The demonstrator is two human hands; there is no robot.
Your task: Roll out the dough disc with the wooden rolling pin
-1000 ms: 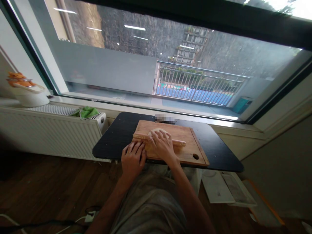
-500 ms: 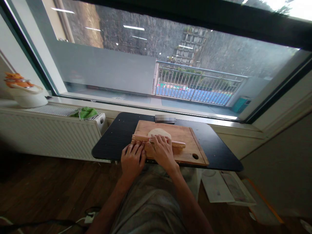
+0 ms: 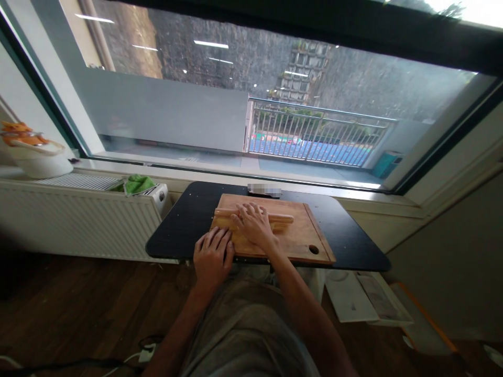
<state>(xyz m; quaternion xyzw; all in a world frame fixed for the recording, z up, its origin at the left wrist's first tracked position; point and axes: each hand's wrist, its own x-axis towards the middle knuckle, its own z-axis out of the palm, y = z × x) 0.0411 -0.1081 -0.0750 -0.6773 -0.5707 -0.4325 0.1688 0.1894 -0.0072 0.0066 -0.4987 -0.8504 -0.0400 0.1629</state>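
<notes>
A wooden rolling pin (image 3: 282,218) lies across a wooden cutting board (image 3: 291,251). My right hand (image 3: 254,226) rests flat over the middle of the pin, its fingers stretched across and spread, not wrapped round it. At the near left corner of the board, my left hand (image 3: 213,254) lies with its fingers laid flat on the edge, holding nothing. The pale dough seen earlier does not show; the pin and my right hand cover that area.
The board sits on a black table (image 3: 353,238) below a large window. Behind the board is a small blurred item (image 3: 264,189). To the left stands a white radiator (image 3: 78,217) bearing a green cloth (image 3: 138,184) and a white container (image 3: 43,159).
My right hand has pushed the rolling pin away from me, over where the dough circle showed. My left hand stays at the board's near left corner.
</notes>
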